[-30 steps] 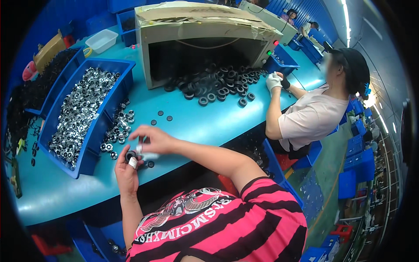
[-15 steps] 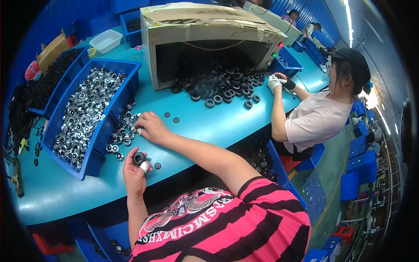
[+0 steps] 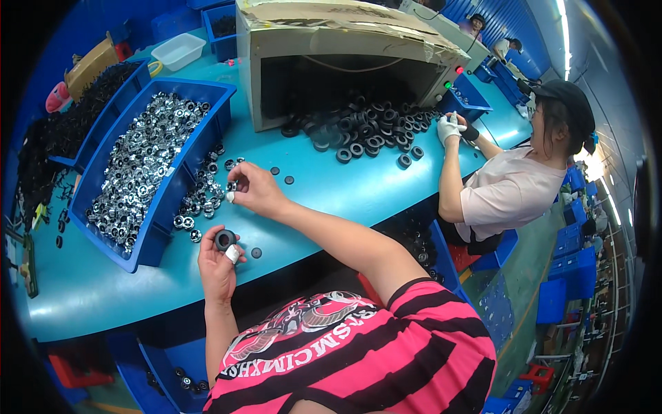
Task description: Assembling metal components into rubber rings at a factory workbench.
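My left hand (image 3: 216, 270) is closed round a black rubber ring (image 3: 225, 239), its open centre turned upward; a white wrap covers the thumb tip. Beyond it, my right hand (image 3: 261, 193) pinches a small silver-and-black wheel hub (image 3: 232, 186) between its fingertips, which also carry a white wrap. A loose heap of similar hubs (image 3: 200, 196) lies on the table just left of the right hand. Beside the heap stands a blue bin (image 3: 155, 243) full of such hubs. One small black disc (image 3: 256, 252) rests right of my left hand, and two more (image 3: 289, 180) lie past my right hand.
A boxy beige machine (image 3: 256, 90) stands at the back, with a pile of black rings (image 3: 372, 131) spilling from its opening. At the right a co-worker (image 3: 510, 179) in white gloves works at the blue-green table (image 3: 358, 190). A bin of black parts (image 3: 103, 114) stands far left.
My right hand has come up from the heap of hubs with one hub in its fingertips. My left hand keeps its rubber ring. The whole view has shifted slightly.
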Available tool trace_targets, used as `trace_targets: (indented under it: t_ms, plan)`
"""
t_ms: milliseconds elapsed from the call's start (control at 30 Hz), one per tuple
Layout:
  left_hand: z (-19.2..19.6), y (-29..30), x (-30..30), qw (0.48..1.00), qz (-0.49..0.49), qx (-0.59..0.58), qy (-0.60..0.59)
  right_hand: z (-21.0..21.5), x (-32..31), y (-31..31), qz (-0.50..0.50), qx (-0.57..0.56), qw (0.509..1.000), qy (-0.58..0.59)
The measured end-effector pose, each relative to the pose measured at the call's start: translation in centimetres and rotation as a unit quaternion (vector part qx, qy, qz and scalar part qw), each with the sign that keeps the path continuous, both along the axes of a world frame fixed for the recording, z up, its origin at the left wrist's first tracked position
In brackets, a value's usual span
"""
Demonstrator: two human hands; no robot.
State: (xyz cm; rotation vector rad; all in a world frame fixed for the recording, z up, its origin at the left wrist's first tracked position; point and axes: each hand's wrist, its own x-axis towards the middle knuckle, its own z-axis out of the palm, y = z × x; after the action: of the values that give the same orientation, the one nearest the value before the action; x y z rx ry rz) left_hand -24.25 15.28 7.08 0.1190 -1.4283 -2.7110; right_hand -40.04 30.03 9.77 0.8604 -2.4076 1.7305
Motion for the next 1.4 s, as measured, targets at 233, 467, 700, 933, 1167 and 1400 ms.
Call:
trace_targets:
  t_ms: [233, 467, 700, 933, 1167, 1400]
  plan:
    - [0.2, 0.1, -0.3, 1.0, -0.005, -0.015, -0.015, -0.1, 4.1, 3.6, 0.078, -0.058, 0.973, -0.208]
    - [0.0, 0.1, -0.6, 0.999, -0.014, -0.028, -0.008, -2.7, 7.5, 5.3, 0.035, -0.123, 0.959, -0.255]
    - [-0.4, -0.2, -0.5, 0.999, -0.011, -0.036, -0.018, -1.6, 8.1, 4.6, 0.033, -0.01, 0.991, -0.132]
    - [-0.5, -0.1, -0.6, 0.999, -0.004, -0.036, -0.013, -1.9, 8.0, 4.7, 0.031, 0.0, 0.994, -0.105]
    - [-1.0, -0.1, -0.9, 0.999, -0.014, -0.041, -0.002, -1.7, 7.7, 4.8, 0.021, -0.002, 0.995, -0.093]
    - [-0.6, 0.1, -0.4, 0.993, 0.006, -0.115, -0.009, -4.8, 8.2, 4.5, 0.014, -0.072, 0.982, -0.175]
